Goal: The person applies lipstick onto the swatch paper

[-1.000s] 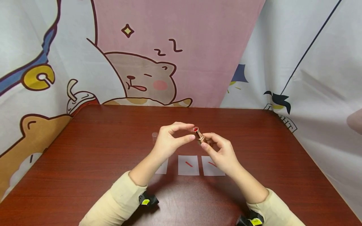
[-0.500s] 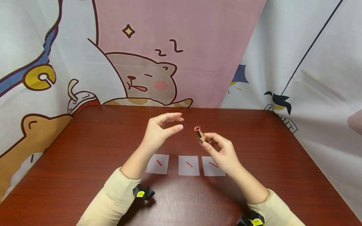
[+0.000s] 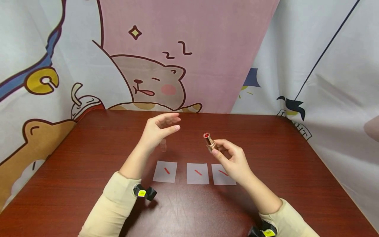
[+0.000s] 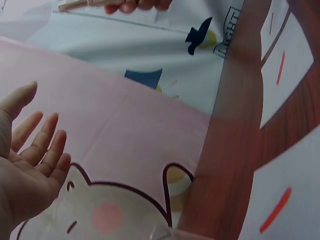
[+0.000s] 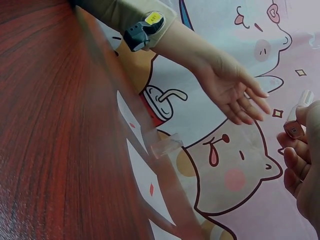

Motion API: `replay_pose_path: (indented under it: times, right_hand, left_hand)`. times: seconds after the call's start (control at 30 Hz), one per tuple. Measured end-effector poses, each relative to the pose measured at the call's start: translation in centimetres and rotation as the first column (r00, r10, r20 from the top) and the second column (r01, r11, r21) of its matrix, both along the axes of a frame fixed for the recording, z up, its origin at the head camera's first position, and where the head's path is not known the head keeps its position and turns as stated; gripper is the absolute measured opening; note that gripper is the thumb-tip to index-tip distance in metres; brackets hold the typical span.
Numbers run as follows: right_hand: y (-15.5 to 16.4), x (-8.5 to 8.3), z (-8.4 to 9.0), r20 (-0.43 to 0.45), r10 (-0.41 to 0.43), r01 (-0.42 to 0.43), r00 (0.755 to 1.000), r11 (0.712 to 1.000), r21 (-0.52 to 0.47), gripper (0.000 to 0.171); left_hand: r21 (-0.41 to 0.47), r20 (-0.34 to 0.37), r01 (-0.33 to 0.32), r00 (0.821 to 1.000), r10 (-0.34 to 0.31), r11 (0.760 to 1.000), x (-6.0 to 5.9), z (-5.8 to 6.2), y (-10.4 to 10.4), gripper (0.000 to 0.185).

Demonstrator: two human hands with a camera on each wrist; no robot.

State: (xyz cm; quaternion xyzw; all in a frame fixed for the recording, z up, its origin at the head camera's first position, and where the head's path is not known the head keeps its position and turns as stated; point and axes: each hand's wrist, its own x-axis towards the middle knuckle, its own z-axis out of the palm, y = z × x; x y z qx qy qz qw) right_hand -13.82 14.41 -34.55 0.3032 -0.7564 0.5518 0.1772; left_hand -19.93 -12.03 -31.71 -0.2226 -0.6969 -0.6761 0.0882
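I see the printed cartoon cloth backdrop [image 3: 165, 49] hanging behind the dark red wooden desk [image 3: 88, 158]. On the desk lie 3 small white paper cards each marked with a red stroke [image 3: 196, 173], set in a row just in front of me, the right one partly hidden by my right hand [image 3: 232, 161]. That hand is curled around the gold lipstick tube with its red tip exposed [image 3: 209, 141], pinching it between thumb and fingertips and holding it tilted above the desk, beyond the cards. My left hand [image 3: 157, 130] hovers to the left of the lipstick, well apart from it, fingers relaxed and spread, holding nothing. Just below that hand stands the small clear plastic cap [image 3: 163, 145] on the desk, beyond the left card.
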Motion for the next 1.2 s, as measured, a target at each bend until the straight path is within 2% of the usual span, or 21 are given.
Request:
replay_pose_path:
  times: [0.33, 0.67, 0.97, 1.2]
  right_hand:
    - [0.0, 0.0, 0.1, -0.007, -0.004, 0.004, 1.0, 1.0, 0.014, 0.023]
    - [0.0, -0.1, -0.1, -0.007, -0.003, 0.003, 1.0, 1.0, 0.014, 0.023]
    - [0.0, -0.1, -0.2, -0.007, -0.012, 0.012, 1.0, 1.0, 0.02, 0.023]
    - [0.0, 0.0, 0.0, 0.003, -0.019, 0.019, 1.0, 1.0, 0.021, 0.022]
  left_hand:
    - [-0.126, 0.066, 0.014, 0.998, -0.005, 0.992, -1.9, -1.7, -2.4, 0.043]
    - [-0.245, 0.117, 0.045, 0.993, -0.017, 0.969, -3.2, -3.6, -4.2, 0.045]
    - [-0.328, 0.15, 0.076, 0.988, -0.027, 0.942, -3.7, -4.7, -5.0, 0.047]
    - [-0.34, 0.167, 0.087, 0.985, -0.031, 0.936, -3.9, -5.5, -5.4, 0.046]
